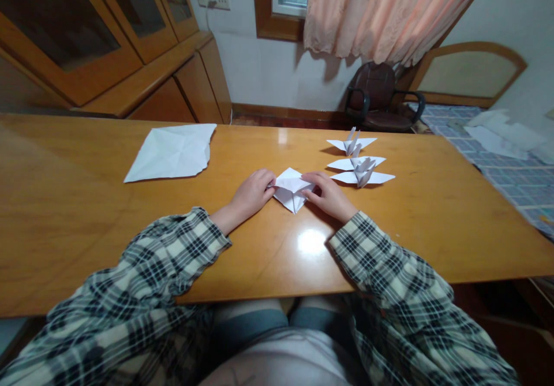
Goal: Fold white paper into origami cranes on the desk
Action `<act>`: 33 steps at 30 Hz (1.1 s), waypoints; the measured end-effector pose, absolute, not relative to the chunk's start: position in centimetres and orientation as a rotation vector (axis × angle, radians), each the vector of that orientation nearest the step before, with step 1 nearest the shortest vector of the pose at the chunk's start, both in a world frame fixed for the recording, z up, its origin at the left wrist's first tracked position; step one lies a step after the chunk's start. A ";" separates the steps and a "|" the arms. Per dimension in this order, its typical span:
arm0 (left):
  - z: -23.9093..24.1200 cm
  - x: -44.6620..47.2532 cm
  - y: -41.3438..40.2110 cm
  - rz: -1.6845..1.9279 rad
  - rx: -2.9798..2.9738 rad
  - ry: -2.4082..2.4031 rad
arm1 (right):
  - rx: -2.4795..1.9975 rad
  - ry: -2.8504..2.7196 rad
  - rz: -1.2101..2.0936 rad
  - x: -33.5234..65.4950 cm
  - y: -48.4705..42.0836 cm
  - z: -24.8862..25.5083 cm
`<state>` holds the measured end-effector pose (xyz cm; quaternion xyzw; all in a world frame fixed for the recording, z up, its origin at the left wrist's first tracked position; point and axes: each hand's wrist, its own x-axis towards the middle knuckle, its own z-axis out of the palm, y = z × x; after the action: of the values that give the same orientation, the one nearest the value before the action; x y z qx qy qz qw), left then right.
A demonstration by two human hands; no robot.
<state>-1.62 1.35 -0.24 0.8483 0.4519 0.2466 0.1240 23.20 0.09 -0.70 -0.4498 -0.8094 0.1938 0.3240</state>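
Hands: left hand, right hand pinching folded paper edges.

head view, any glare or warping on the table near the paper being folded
Head view: a bright glare patch sits on the table just nearer than the folded paper, which is sharp; the table edges bow from wide-angle distortion; soft shadows lie under the paper cranes.

I record moderate, even indoor light from overhead. Two glare patches mark the glossy surface. Shadows beside the folded paper are short and soft. Straight lines bow toward the frame edges; centre focus is sharp.
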 end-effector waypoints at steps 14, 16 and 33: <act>-0.6 -1.3 1.6 0.833 2.405 1.328 | -1.388 -2.005 0.389 22.0 0.4 -0.7; -0.5 -1.2 1.6 0.838 2.398 1.332 | -1.395 -1.999 0.387 21.9 0.5 -0.6; -0.6 -0.9 3.2 0.853 2.387 1.472 | -1.573 -1.930 0.314 21.5 0.9 -0.3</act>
<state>-0.94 3.16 -0.63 0.8098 0.4993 0.2896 0.1051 21.54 0.91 -0.35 -0.5958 -0.7309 0.1188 0.3109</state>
